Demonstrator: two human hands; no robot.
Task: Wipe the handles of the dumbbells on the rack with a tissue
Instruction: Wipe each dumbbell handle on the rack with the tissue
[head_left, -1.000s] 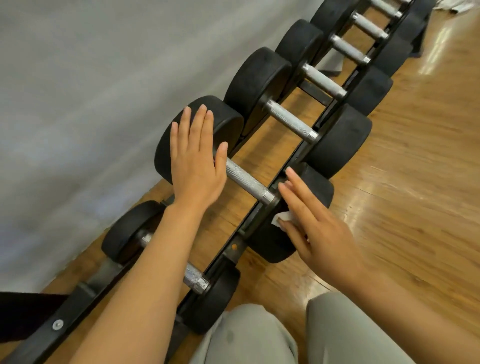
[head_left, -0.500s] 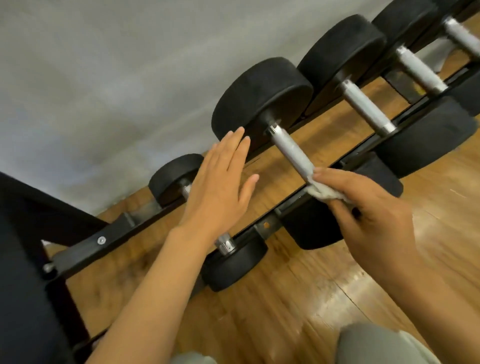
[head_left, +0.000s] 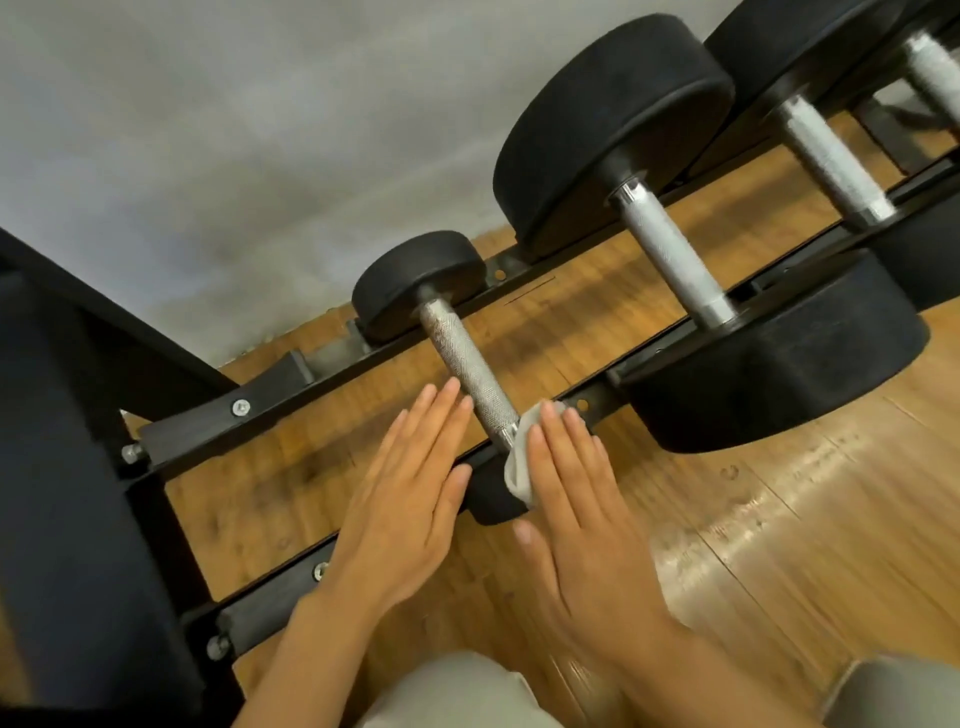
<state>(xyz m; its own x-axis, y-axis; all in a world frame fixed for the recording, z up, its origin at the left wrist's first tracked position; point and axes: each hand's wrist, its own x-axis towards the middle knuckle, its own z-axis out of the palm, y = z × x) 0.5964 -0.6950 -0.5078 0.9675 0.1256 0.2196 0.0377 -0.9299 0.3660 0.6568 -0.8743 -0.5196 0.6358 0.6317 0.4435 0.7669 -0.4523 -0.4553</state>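
Note:
Black dumbbells with knurled metal handles lie across a low black rack (head_left: 311, 384). The smallest dumbbell's handle (head_left: 465, 364) is in the middle of the view. My right hand (head_left: 576, 509) lies flat with straight fingers and presses a white tissue (head_left: 517, 467) against the near end of that handle, covering the near weight head. My left hand (head_left: 410, 499) is flat and open just left of the handle, its fingertips close to the metal, holding nothing. A larger dumbbell's handle (head_left: 670, 254) and a third handle (head_left: 831, 156) lie to the right.
The rack's dark upright frame (head_left: 62, 467) fills the left edge. A grey wall (head_left: 208, 130) stands behind the rack. Glossy wooden floor (head_left: 779, 545) spreads to the right, and my knees in grey trousers (head_left: 457, 691) are at the bottom.
My right hand carried the tissue off the larger dumbbell's handle to the near end of the smallest one. My left hand moved down beside that handle. The view swung left.

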